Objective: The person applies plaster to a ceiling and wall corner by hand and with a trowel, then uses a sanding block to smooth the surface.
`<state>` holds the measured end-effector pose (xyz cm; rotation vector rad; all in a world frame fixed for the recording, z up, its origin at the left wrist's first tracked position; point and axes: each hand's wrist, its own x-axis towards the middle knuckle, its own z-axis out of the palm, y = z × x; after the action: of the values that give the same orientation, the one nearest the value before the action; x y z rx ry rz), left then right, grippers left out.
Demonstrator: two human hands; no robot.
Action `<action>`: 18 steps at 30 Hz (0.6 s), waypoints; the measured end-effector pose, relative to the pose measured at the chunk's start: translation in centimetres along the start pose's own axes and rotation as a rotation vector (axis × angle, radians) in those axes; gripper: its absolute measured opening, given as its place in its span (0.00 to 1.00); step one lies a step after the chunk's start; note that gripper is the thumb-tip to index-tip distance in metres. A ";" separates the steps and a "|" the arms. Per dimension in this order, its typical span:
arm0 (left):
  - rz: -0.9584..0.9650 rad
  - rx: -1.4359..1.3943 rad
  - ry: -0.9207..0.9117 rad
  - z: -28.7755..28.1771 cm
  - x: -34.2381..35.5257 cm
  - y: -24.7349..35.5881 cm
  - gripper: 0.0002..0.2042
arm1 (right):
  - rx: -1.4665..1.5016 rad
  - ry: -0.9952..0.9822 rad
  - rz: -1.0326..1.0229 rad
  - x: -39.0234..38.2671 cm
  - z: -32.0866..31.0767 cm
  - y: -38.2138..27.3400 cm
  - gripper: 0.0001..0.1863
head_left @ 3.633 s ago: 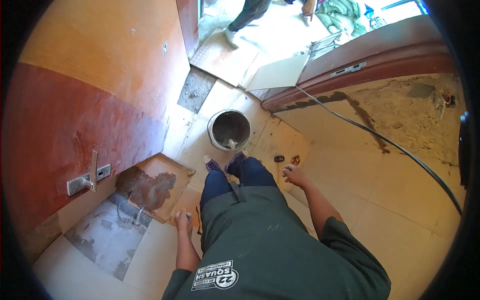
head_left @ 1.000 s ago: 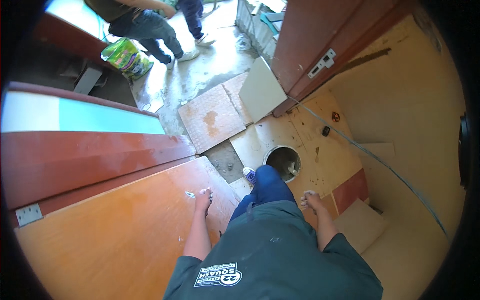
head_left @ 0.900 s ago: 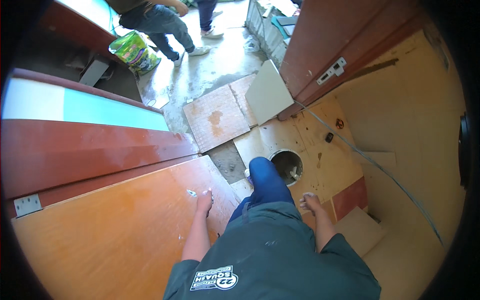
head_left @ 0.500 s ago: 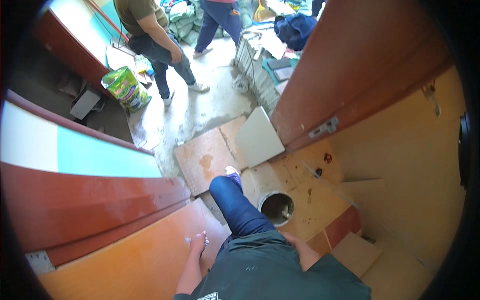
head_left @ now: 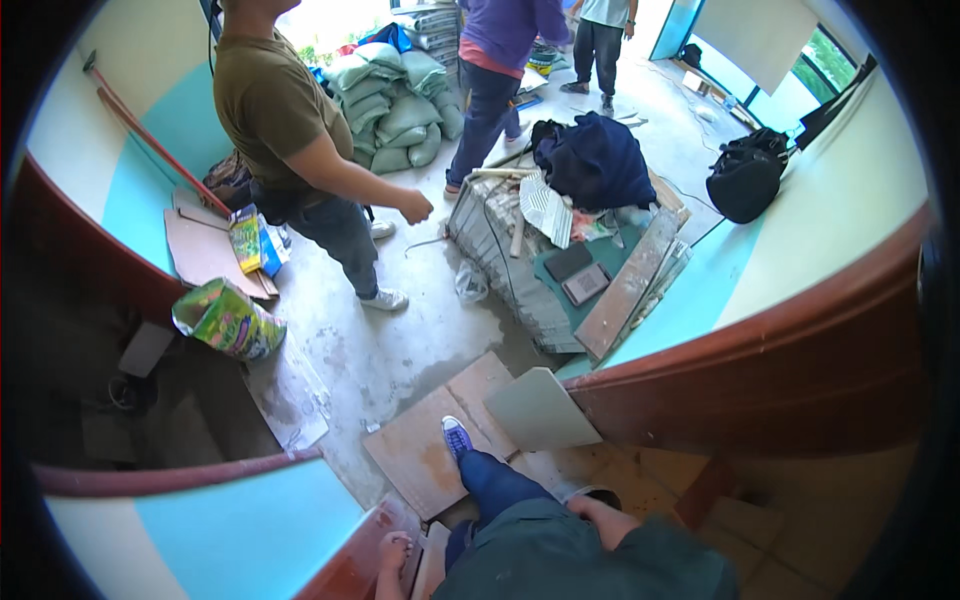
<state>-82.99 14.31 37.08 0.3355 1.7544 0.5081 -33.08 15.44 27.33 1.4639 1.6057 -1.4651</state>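
My left hand (head_left: 395, 548) hangs low beside a red-brown door frame (head_left: 356, 541), fingers curled, whatever they hold hidden or too small to make out. My right hand (head_left: 581, 506) is low at my other side, over the half-hidden bucket (head_left: 606, 493), its fingers unclear. My foot (head_left: 456, 436) in a purple sneaker steps on loose floor tiles (head_left: 405, 452) in the doorway. A pale square tile (head_left: 535, 405) leans against the right door frame (head_left: 760, 380).
A co-worker (head_left: 255, 95) stands ahead left, two more people (head_left: 500, 60) beyond. A printed sack (head_left: 225, 318) stands left. A rubble-filled block structure (head_left: 505, 275) with a dark cloth bundle (head_left: 590, 160) juts in from the right. Stacked sacks (head_left: 395, 110) lie behind; a black backpack (head_left: 745, 180) hangs right.
I have moved forward into the doorway, my foot now on the loose tiles, and my view has risen to the corridor. The bucket has slipped behind my body. The co-worker's arm has swung forward.
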 end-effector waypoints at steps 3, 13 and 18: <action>0.136 0.053 0.100 -4.2 2.7 5.8 0.07 | -0.372 0.313 -0.110 4.8 -11.1 -3.4 0.15; 0.257 0.801 0.451 -13.3 5.1 5.3 0.13 | 0.552 0.446 -0.366 15.4 -46.5 -37.2 0.17; -0.402 -0.210 0.374 -11.0 9.1 11.9 0.19 | 0.623 0.296 -0.199 16.8 -49.8 -43.2 0.17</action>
<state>-96.38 27.22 37.43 -0.2767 2.0391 0.4756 -63.59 74.36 42.19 1.9778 1.5679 -2.0713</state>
